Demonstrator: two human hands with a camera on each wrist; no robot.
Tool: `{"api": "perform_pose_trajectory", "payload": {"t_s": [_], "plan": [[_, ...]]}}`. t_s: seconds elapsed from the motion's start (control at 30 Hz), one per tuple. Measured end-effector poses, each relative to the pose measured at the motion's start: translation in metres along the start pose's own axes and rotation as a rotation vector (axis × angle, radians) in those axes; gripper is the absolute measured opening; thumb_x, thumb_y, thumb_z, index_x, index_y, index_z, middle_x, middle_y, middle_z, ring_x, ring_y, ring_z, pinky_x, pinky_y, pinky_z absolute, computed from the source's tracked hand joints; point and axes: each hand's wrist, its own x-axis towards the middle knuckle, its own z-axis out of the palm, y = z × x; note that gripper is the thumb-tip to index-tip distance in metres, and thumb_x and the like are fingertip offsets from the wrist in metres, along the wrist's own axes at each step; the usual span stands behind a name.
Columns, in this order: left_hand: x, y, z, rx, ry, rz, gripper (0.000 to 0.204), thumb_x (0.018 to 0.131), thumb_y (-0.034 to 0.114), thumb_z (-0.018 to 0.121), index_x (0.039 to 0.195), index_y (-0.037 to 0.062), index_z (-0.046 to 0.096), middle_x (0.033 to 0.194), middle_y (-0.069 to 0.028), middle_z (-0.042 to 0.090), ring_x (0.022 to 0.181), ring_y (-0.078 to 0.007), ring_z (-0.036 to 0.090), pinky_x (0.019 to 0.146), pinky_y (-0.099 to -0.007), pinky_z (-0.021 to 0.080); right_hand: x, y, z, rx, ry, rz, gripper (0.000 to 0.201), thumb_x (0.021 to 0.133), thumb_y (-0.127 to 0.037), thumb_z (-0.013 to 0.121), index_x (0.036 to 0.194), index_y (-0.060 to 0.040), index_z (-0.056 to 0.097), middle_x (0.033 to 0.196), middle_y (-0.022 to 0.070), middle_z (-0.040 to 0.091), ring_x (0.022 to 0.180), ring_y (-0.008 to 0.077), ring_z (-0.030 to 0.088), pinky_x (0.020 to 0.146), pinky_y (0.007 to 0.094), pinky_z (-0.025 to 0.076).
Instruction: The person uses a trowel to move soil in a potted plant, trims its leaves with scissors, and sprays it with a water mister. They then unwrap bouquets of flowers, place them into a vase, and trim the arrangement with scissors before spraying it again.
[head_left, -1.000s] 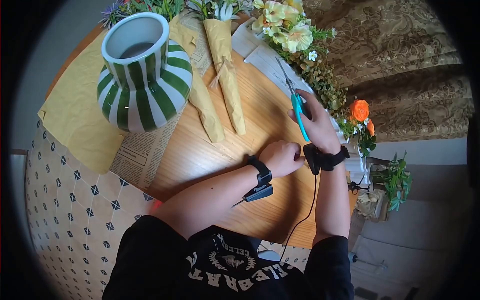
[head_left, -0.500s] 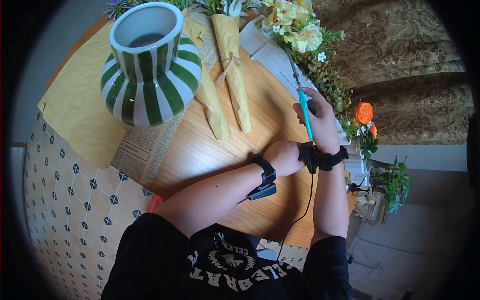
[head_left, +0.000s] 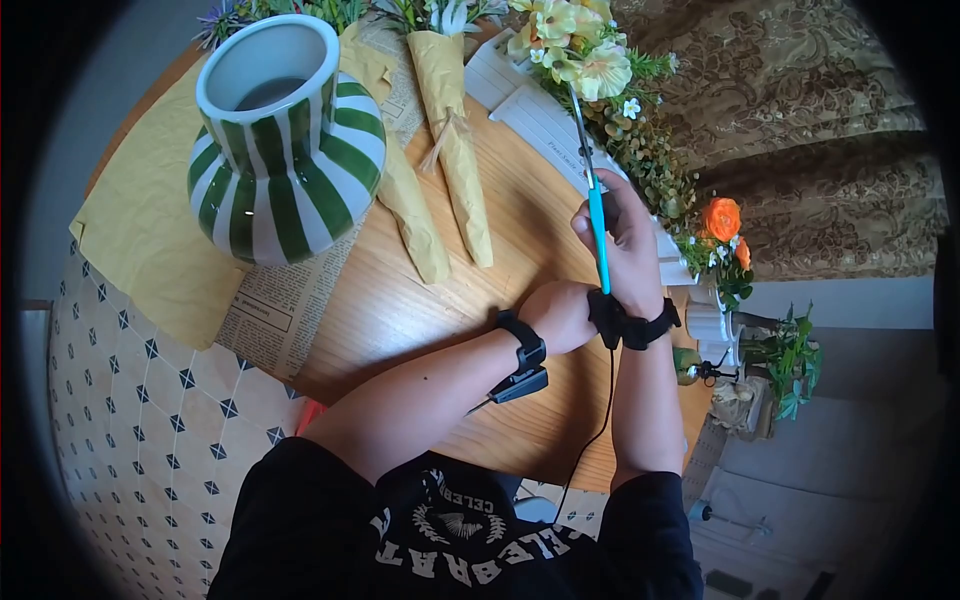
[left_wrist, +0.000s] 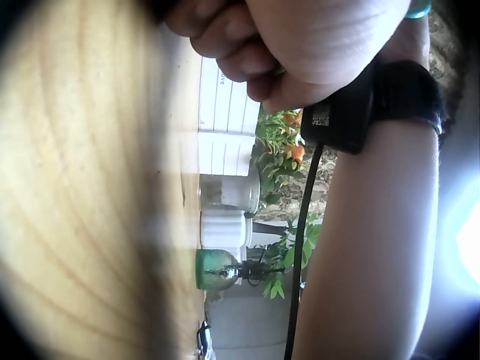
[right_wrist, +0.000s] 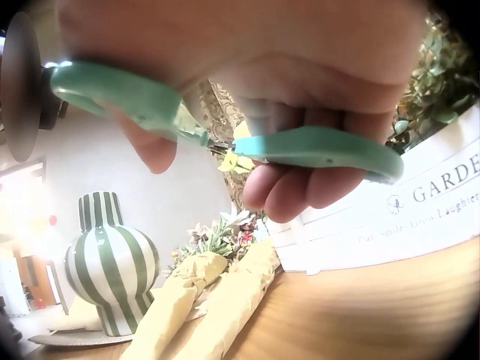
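Note:
My right hand point(head_left: 632, 240) holds teal-handled scissors point(head_left: 598, 228), with the thumb and several fingers through the handle loops in the right wrist view. The blades point away from me, toward the pale yellow flowers point(head_left: 600, 70), which they overlap in the head view. My left hand point(head_left: 560, 312) is right by the black device on my right wrist, partly behind it. In the left wrist view its fingers point(left_wrist: 247, 60) are curled into a fist, with nothing seen in them. A green-and-white striped vase point(head_left: 290, 190) stands at the left.
Two paper-wrapped bouquets point(head_left: 455, 170) lie on the wooden table point(head_left: 400, 330). Yellow wrapping paper point(head_left: 140, 230) and newsprint point(head_left: 275, 320) are under the vase. At the right stand a white planter point(right_wrist: 375, 217) with foliage, orange flowers point(head_left: 722, 218) and a green bottle point(left_wrist: 216, 268). A cord hangs from my right wrist.
The scissors have turned in my right hand, so the handles now show edge-on and the blade tips reach the yellow flowers in view. My left fist has come up against the right wrist's device.

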Motion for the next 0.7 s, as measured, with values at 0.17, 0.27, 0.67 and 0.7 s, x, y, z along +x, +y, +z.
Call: {"api": "perform_pose_trajectory", "payload": {"t_s": [0.17, 0.27, 0.67, 0.7], "plan": [[0.003, -0.006, 0.009, -0.011, 0.053, -0.010, 0.018, 0.079, 0.024, 0.062, 0.082, 0.0061, 0.066, 0.076, -0.0169, 0.066, 0.075, -0.0373, 0.062, 0.068, -0.0475, 0.048, 0.003, 0.008, -0.010, 0.041, 0.018, -0.023, 0.049, 0.084, -0.010, 0.070, 0.128, -0.0036, 0.048, 0.082, -0.0010, 0.053, 0.075, 0.0079, 0.051, 0.069, 0.0224, 0.044], [0.008, -0.009, 0.015, 0.003, 0.054, -0.043, 0.020, 0.078, 0.025, 0.062, 0.078, 0.0054, 0.065, 0.073, -0.0168, 0.065, 0.072, -0.0368, 0.062, 0.066, -0.0469, 0.048, 0.000, 0.004, -0.020, 0.057, 0.035, -0.086, 0.047, 0.089, -0.014, 0.064, 0.130, -0.0014, 0.045, 0.085, 0.0028, 0.055, 0.079, 0.0110, 0.053, 0.073, 0.0235, 0.043], [0.008, -0.006, 0.015, 0.037, 0.096, -0.014, 0.029, 0.081, 0.031, 0.063, 0.070, 0.0038, 0.061, 0.066, -0.0164, 0.061, 0.065, -0.0359, 0.060, 0.061, -0.0448, 0.047, -0.005, -0.005, -0.059, 0.466, 0.198, -0.080, 0.043, 0.094, -0.033, 0.054, 0.122, 0.0000, 0.050, 0.080, 0.0063, 0.059, 0.073, 0.0159, 0.057, 0.068, 0.0286, 0.045], [0.008, -0.007, 0.016, 0.038, 0.105, -0.008, 0.029, 0.081, 0.031, 0.063, 0.070, 0.0040, 0.061, 0.066, -0.0159, 0.061, 0.065, -0.0356, 0.060, 0.061, -0.0448, 0.047, -0.004, -0.005, -0.061, 0.542, 0.189, -0.066, 0.044, 0.094, -0.034, 0.053, 0.122, -0.0003, 0.051, 0.081, 0.0070, 0.060, 0.074, 0.0168, 0.057, 0.068, 0.0294, 0.045]]}}
